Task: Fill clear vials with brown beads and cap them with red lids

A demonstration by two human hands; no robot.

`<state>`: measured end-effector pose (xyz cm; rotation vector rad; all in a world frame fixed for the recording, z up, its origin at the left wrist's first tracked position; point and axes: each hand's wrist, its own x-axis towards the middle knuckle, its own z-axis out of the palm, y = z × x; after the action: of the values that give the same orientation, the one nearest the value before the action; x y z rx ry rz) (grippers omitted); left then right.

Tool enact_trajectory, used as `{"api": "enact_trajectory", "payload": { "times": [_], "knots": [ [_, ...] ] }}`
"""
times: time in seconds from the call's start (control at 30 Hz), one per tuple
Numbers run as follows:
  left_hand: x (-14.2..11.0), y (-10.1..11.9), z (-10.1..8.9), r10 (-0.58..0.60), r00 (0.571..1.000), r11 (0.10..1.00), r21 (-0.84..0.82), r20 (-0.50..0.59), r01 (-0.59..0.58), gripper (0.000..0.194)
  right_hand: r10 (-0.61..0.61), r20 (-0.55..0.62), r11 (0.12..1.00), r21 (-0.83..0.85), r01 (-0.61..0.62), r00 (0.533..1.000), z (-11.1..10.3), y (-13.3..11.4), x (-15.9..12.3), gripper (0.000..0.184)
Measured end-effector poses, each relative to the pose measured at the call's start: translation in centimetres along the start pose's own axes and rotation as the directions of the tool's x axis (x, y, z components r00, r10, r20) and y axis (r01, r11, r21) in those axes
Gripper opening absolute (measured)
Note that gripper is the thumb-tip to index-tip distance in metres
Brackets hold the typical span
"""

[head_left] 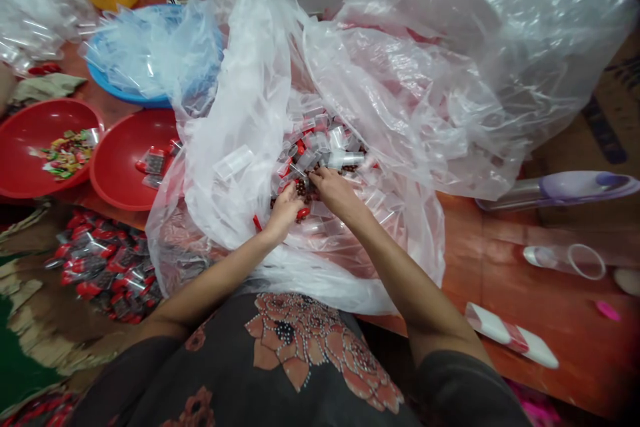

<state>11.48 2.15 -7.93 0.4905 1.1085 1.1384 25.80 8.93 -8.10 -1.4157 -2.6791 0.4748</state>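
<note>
Beads [302, 190] and small zip bags [320, 147] under both hands [285, 210] [336, 192]

No legible text, packet labels [155, 161] too blurred

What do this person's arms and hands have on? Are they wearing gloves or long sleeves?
The left hand and right hand wear no gloves, and the arms are bare. The short dark sleeves belong to a dark top with a large salmon-pink flower outlined in small white beads.
</note>
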Motion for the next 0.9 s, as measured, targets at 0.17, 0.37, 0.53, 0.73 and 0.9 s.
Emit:
{"api": "enact_trajectory", "payload": {
  "times": [0.17,0.37,0.53,0.73,0.9],
  "knots": [
    [0.2,0.1,0.1,-0.057,0.996,0.998,-0.027,-0.068,0.056,0.081,-0.019,0.019,0.996,0.09,0.017,1.0,1.0,0.2,0.2,0.045],
    [-1.6,0.8,-0.5,0.059,0.998,0.997,0.043,-0.03,-0.058,0.075,0.141,-0.099,0.789,0.612,-0.052,0.985,1.4,1.1,-1.6,0.045],
    [-2.6,1.1,-0.4,0.13,0.986,0.987,0.079,0.103,-0.139,0.06,0.295,-0.042,0.278,0.96,-0.043,0.955,0.7,0.0,-3.4,0.046],
    [-2.9,1.9,0.5,0.113,0.958,0.988,0.075,0.265,-0.137,0.05,0.386,-0.019,0.098,0.995,-0.021,0.922,-0.7,-3.2,-5.0,0.045],
    [-3.9,3.9,0.2,0.16,0.948,0.964,0.161,0.275,-0.21,0.049,0.347,-0.077,0.102,0.994,0.044,0.935,-2.0,-4.2,-6.5,0.038]
  ]
}}
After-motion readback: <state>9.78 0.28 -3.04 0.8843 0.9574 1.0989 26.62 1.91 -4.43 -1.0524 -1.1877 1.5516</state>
